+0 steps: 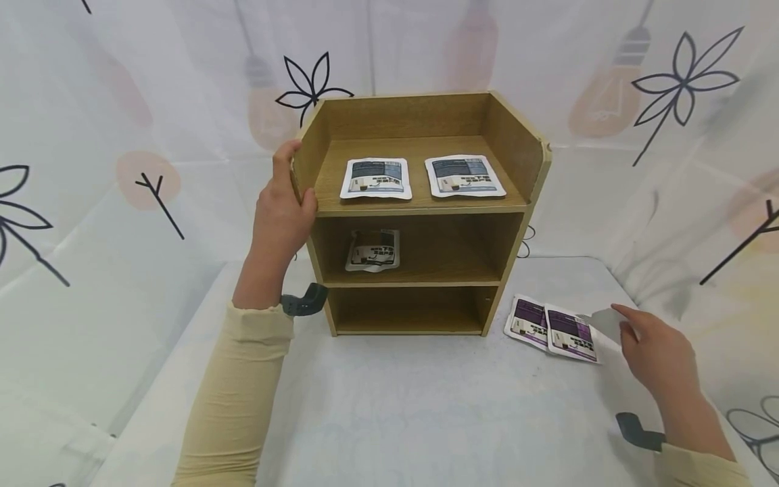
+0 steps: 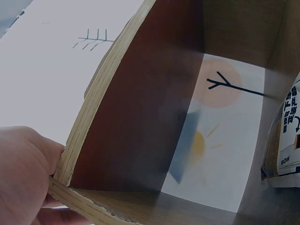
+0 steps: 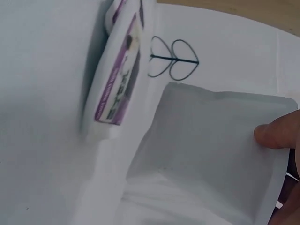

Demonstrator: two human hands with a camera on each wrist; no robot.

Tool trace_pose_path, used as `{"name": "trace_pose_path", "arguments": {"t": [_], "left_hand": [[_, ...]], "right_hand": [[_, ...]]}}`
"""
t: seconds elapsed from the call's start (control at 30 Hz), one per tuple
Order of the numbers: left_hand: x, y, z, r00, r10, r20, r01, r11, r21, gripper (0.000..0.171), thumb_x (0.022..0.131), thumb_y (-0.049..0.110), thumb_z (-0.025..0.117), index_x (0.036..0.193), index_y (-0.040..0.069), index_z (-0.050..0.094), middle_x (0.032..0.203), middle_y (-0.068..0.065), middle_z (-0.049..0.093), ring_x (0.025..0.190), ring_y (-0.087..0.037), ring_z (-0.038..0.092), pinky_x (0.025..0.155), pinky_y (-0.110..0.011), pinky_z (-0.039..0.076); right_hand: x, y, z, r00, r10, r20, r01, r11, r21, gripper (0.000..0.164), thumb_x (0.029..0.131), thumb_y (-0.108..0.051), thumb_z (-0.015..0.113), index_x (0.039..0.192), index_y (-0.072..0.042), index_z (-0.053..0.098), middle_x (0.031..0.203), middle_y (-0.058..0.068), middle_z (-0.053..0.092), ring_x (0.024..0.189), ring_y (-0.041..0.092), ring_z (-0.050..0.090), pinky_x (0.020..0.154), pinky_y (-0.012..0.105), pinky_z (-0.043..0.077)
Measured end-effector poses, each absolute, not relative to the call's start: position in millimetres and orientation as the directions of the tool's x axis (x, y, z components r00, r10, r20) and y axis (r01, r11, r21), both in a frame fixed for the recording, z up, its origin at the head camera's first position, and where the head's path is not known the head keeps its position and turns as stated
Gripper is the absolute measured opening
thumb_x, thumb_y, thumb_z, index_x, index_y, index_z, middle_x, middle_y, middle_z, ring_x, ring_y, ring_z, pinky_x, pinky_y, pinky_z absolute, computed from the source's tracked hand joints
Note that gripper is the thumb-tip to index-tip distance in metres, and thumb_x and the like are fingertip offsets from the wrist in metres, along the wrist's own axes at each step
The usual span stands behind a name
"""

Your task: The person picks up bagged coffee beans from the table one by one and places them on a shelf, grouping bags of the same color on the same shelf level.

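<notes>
My left forearm [image 1: 234, 399] reaches forward, my left hand [image 1: 278, 216] gripping with thumb [image 1: 309, 203] apart from forefinger [image 1: 283, 157]. My right hand [image 1: 660, 355] sits lower, pinching with its thumb [image 3: 276, 133]; its other fingers, mostly hidden, seem curled.

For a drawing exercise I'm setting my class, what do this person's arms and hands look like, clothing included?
The left sleeve and right sleeve are plain pale yellow. The left wristband and right wristband are dark and curved. The left hand and right hand are ungloved.

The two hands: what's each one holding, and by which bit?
The right hand pinches a flat pale packet by one edge. The left hand holds the wooden shelf unit by its left side, near the top.
</notes>
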State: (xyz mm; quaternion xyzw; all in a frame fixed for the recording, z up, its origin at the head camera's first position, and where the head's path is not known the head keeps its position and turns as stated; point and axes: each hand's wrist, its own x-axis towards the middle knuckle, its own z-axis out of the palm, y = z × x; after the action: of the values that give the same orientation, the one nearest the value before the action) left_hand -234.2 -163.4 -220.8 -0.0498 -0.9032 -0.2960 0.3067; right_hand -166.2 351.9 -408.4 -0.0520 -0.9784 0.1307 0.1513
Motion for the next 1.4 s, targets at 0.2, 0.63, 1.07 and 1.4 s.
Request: {"name": "trace_pose_path", "arguments": {"t": [0.2, 0.63, 1.07, 1.4], "left_hand": [[-235.0, -164.2, -221.8, -0.805, -0.091, 0.586, 0.273, 0.82, 0.504, 0.062, 0.096, 0.017, 0.051, 0.146, 0.035, 0.018, 0.128, -0.025, 0.055, 0.106, -0.041, 0.061, 0.087, -0.053, 0.054], [-236.1, -163.2, -220.6, -0.805, -0.088, 0.586, 0.275, 0.82, 0.501, 0.063, 0.096, 0.015, 0.052, 0.146, 0.034, 0.019, 0.128, -0.025, 0.056, 0.106, -0.041, 0.062, 0.087, -0.053, 0.053], [-236.7, -164.6, -222.1, -0.803, -0.09, 0.589, 0.278, 0.817, 0.505, 0.063, 0.096, 0.015, 0.051, 0.146, 0.035, 0.018, 0.126, -0.026, 0.056, 0.105, -0.041, 0.062, 0.086, -0.053, 0.054], [-236.3, -164.3, -222.2, -0.805, -0.09, 0.586, 0.275, 0.819, 0.504, 0.063, 0.096, 0.016, 0.052, 0.146, 0.035, 0.018, 0.128, -0.025, 0.055, 0.106, -0.041, 0.062, 0.086, -0.053, 0.054]], "right_hand": [[-160.4, 342.8, -398.5, -0.92, 0.076, 0.385, -0.034, 0.961, -0.273, 0.039, 0.09, -0.002, 0.056, 0.13, -0.002, 0.057, 0.118, 0.035, 0.058, 0.101, 0.052, 0.055, 0.073, 0.059, 0.046], [-152.8, 324.5, -382.2, -0.819, -0.018, 0.573, -0.201, 0.945, -0.257, 0.031, 0.083, 0.002, 0.065, 0.113, -0.005, 0.065, 0.103, 0.029, 0.067, 0.05, 0.017, 0.036, 0.045, 0.026, 0.025], [-147.1, 307.5, -374.0, -0.789, -0.09, 0.608, -0.288, 0.928, -0.236, 0.033, 0.08, 0.005, 0.067, 0.112, -0.003, 0.067, 0.104, 0.026, 0.069, 0.089, 0.044, 0.064, 0.071, 0.054, 0.047], [-146.4, 296.8, -368.6, -0.674, -0.177, 0.717, -0.41, 0.897, -0.165, 0.037, 0.072, 0.005, 0.071, 0.107, -0.008, 0.071, 0.096, 0.017, 0.073, 0.081, 0.034, 0.067, 0.069, 0.037, 0.041]]}}
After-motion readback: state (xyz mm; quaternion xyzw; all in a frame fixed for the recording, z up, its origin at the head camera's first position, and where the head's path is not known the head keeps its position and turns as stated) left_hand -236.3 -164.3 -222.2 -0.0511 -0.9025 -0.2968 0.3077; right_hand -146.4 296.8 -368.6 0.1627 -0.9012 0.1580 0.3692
